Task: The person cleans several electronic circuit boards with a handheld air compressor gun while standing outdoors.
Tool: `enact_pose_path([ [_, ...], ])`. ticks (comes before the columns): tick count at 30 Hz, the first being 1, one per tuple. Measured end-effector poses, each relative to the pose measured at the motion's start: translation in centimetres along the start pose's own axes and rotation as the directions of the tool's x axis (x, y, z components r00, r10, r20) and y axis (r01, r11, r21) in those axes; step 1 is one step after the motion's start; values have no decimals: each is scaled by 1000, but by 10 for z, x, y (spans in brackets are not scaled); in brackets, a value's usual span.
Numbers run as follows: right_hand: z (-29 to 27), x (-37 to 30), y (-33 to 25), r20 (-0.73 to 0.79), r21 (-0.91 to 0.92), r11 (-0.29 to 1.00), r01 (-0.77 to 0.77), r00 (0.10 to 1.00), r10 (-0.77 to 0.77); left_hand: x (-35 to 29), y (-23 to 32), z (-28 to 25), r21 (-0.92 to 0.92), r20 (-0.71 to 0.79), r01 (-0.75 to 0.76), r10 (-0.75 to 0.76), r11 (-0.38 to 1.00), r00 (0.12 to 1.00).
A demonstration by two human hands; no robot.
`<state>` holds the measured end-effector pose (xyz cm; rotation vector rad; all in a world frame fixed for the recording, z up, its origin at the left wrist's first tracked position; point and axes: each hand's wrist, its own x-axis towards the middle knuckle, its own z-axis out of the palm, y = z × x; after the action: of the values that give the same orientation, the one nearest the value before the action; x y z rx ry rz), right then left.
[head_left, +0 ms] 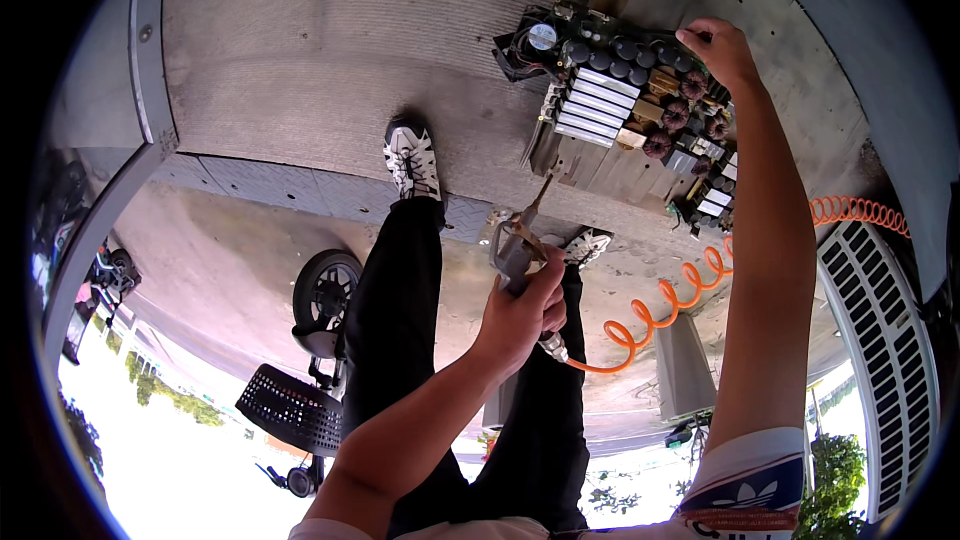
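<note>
Left hand (520,310) is clamped round the air gun (513,258), orange hose (655,318) coupled at the grip's bottom. Board (650,90) lies up and right of that grip, on planks (610,172); its long axis runs upper left to lower right. Nozzle (542,194) points up, slightly right, tip apart from the board, near its lower left corner. Right hand (722,50) is the nearer one: bent fingers at the board's upper right edge, thumb and finger close together; can't tell if they pinch it or just rest there. Only container: black basket (290,410), lower left, well apart; contents can't be made out.
</note>
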<state>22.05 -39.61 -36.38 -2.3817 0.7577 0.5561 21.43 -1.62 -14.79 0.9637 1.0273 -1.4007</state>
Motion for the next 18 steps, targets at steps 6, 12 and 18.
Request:
enact_pose_path([
  [6, 5, 7, -20, 87, -22, 997, 78, 993, -76, 0, -2, -9, 15, 28, 22, -23, 1000, 999],
  [12, -15, -1, 27, 109, -9, 998, -70, 992, 70, -2, 1, -5, 26, 7, 29, -30, 999, 1000],
  [18, -15, -7, 34, 2, -36, 996, -79, 997, 79, 0, 0, -2, 21, 15, 32, -32, 999, 999],
])
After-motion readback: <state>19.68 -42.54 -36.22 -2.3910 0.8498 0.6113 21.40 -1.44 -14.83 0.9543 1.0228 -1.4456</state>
